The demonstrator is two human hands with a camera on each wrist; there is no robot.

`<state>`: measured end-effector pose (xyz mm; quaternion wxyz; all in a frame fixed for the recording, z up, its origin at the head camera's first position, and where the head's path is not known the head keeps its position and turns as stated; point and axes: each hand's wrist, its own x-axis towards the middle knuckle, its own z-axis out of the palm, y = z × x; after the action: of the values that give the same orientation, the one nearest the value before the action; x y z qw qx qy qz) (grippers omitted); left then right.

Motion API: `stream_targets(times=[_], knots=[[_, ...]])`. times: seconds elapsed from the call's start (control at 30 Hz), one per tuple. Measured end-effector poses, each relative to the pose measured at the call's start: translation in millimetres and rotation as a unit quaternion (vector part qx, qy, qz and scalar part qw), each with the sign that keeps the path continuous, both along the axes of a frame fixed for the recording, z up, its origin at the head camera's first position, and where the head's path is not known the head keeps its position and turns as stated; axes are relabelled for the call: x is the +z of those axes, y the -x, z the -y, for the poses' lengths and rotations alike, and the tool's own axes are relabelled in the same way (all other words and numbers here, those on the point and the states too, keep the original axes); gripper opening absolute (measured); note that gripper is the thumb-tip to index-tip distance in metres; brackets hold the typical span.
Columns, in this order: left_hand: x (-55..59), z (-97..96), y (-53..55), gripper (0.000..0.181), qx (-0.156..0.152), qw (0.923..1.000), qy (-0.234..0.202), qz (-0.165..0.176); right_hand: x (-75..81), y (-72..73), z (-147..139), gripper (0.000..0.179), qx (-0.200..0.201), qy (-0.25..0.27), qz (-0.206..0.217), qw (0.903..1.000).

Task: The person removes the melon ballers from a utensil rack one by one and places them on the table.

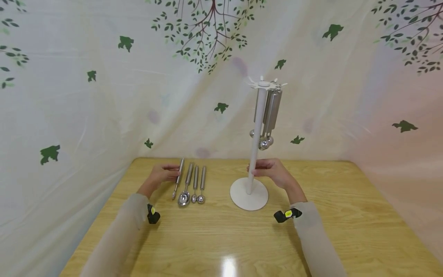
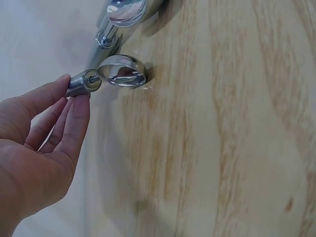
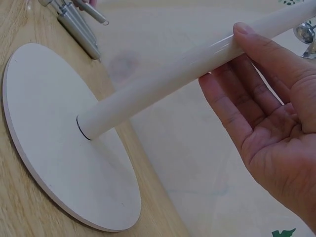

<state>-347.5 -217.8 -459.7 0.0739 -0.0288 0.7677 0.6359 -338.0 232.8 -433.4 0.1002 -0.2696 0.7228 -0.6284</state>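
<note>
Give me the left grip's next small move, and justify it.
Probably lift the leftmost silver metal scoop toward the white round-based metal-hung stand: the left grip pinches it, the right grip holds the stand's upright, and similar long-handled silver utensils hang from its pronged top.

The scoops [image 1: 189,176] are shiny metal, the stand [image 1: 254,154] smooth and glossy, the table [image 1: 207,231] glossy wood-grain, the backdrop [image 1: 187,104] matt cloth.

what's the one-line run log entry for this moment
left hand: pinches metal utensil | right hand: grips white stand | three more utensils: on table
</note>
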Motion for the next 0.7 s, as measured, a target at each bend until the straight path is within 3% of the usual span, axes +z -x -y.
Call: stream_targets(times=[0.37,0.7], knots=[[-3.1,-1.2,-1.4,0.044,0.014,0.9988,0.047,0.007,-1.1,0.3,0.7,0.038,-0.015,-0.011,0.009,0.9998],[-7.1,-3.1,-0.8,0.041,0.013,0.9979,0.063,0.006,0.5,-1.7,-0.2,0.035,-0.009,-0.009,0.003,0.9999]])
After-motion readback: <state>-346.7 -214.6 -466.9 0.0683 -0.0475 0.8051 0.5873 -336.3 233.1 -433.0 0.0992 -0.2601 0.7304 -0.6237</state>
